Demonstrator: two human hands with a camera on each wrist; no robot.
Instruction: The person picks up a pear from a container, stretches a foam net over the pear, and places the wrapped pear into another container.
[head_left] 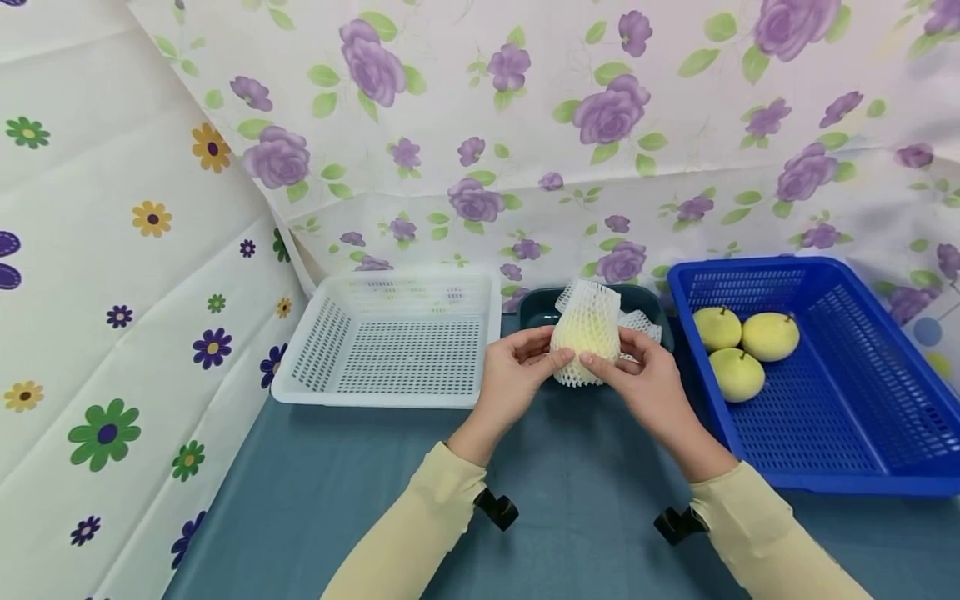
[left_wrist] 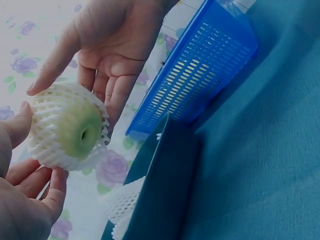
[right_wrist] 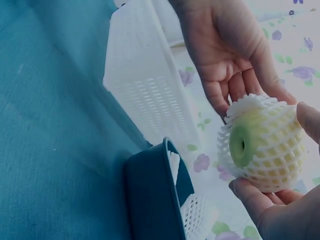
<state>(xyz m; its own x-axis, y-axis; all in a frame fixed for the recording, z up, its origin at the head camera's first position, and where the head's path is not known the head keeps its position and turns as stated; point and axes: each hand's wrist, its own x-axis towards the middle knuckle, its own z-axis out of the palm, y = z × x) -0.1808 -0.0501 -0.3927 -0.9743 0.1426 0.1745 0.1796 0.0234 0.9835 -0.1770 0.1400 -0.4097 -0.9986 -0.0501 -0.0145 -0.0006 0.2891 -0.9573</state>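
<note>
A pale yellow pear (left_wrist: 86, 131) sits inside a white foam net sleeve (head_left: 587, 321), held up in front of the dark green bin. My left hand (head_left: 513, 371) grips the sleeved pear from the left, thumb on its near side. On the opposite side my right hand (head_left: 645, 375) holds it the same way, and both thumbs come close together near its lower part. In the wrist views the sleeve leaves the pear's round end with its small dark hollow bare. Above the fruit, the sleeve's upper part stands up loosely in the head view.
Behind the hands stands the dark green bin (head_left: 536, 308) with more white foam nets (head_left: 641, 325) inside. A white slotted basket (head_left: 375, 398) is on the left. The blue basket (head_left: 832, 417) at right holds three bare pears (head_left: 738, 375). A flowered cloth (head_left: 450, 108) hangs behind.
</note>
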